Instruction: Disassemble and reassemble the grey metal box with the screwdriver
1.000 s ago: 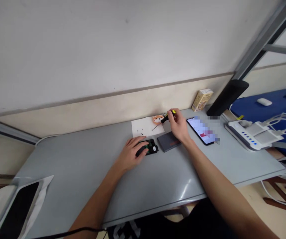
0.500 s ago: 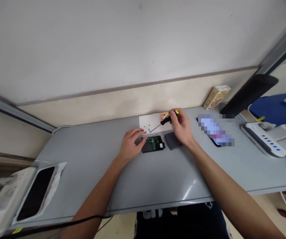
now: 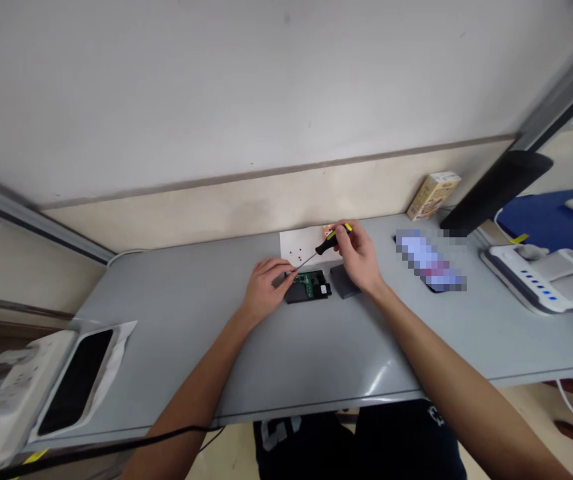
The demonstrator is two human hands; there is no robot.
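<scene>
My right hand (image 3: 359, 257) grips a screwdriver (image 3: 327, 244) by its black and yellow handle, the shaft slanting down to the left. Its tip reaches the fingertips of my left hand (image 3: 266, 288), whose thumb and forefinger are pinched together at the upper left corner of an opened black device (image 3: 296, 292). What they pinch, if anything, is too small to make out. Inside the device shows a green circuit board (image 3: 309, 284). A dark grey cover (image 3: 345, 283) lies just right of it, partly under my right hand. Several tiny dark screws rest on a white sheet (image 3: 287, 240) behind.
A phone with a blurred screen (image 3: 429, 260) lies to the right, near a yellow box (image 3: 434, 195) and a white power strip (image 3: 531, 283). On the left, a dark phone (image 3: 79, 380) lies beside another white power strip (image 3: 14, 393). A black cable (image 3: 166, 437) crosses the front edge.
The screwdriver tip has moved left and down from the screws on the sheet to the device's corner. My left fingertips have closed together there.
</scene>
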